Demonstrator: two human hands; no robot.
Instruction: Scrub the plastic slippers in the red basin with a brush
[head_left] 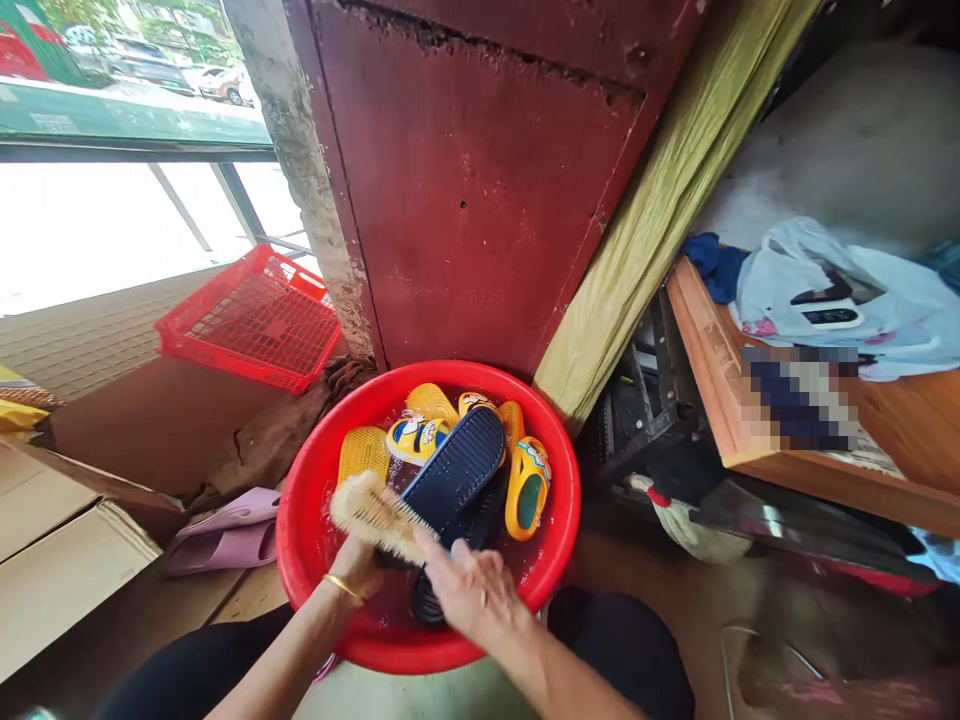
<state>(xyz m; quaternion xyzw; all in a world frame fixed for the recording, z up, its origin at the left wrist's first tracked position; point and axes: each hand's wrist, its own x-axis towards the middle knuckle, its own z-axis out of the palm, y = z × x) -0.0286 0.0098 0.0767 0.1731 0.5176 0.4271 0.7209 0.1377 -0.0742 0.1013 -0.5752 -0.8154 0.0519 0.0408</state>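
A red basin (559,430) of water stands in front of me with several slippers in it. My left hand (360,572), a gold bangle at its wrist, is closed round the near end of a navy slipper (463,465), whose ridged sole faces up. The brush partly hides those fingers. In my right hand (476,592) is a scrubbing brush (382,515) with pale bristles, lying across the slipper's near end. Yellow slippers surround it: one with a green insole (529,490) at the right, a ridged one (364,455) at the left. Another dark slipper (427,600) lies below my hands.
Pink slippers (229,530) sit left of the basin, near cardboard (67,570). A red plastic crate (255,320) lies further back. Behind the basin is a dark red door (465,200). At the right, a wooden tabletop (709,370) bears a plastic bag (840,290).
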